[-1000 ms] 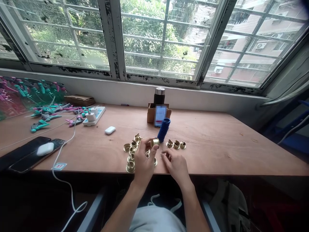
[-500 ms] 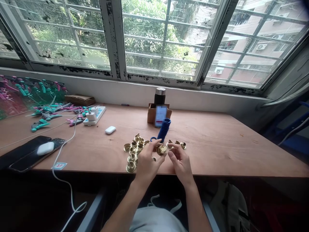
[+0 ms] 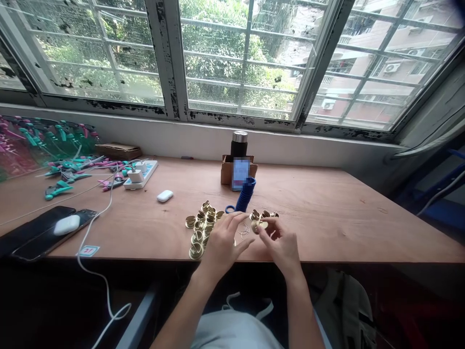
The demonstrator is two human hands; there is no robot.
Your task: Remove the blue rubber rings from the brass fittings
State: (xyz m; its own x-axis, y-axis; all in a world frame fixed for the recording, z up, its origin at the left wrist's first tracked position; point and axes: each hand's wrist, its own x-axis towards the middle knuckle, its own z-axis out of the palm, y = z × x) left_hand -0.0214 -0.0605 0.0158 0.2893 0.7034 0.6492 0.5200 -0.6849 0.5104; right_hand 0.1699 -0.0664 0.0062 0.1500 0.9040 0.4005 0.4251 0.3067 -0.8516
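My right hand (image 3: 279, 242) pinches a round gold-coloured metal piece (image 3: 258, 226) between thumb and fingertips, just above the table. Beside it, my left hand (image 3: 225, 238) is empty, its thumb and fingers apart. Thin wire-like loops (image 3: 244, 230) lie on the wood between both hands. Several similar gold-coloured pieces (image 3: 196, 250) with curved bands are grouped left of my left hand, which partly covers them. A smaller group of gold-coloured pieces (image 3: 255, 214) sits behind my right hand. Beyond my hands a leaning blue ribbed column (image 3: 246, 195) stands near a blue ring (image 3: 230, 209).
A phone (image 3: 240, 173) leans on a cardboard box (image 3: 225, 173) holding a dark bottle (image 3: 239, 144). To the left are a white earbud case (image 3: 165, 196), a power strip (image 3: 142, 175), pliers (image 3: 58, 189) and dark phones (image 3: 54, 237). A white cable (image 3: 95, 220) crosses the table's front edge.
The gold-coloured piece has passed from my left hand to my right. My left fingers have come apart, and my right hand has moved slightly right. The wire-like loops are now uncovered.
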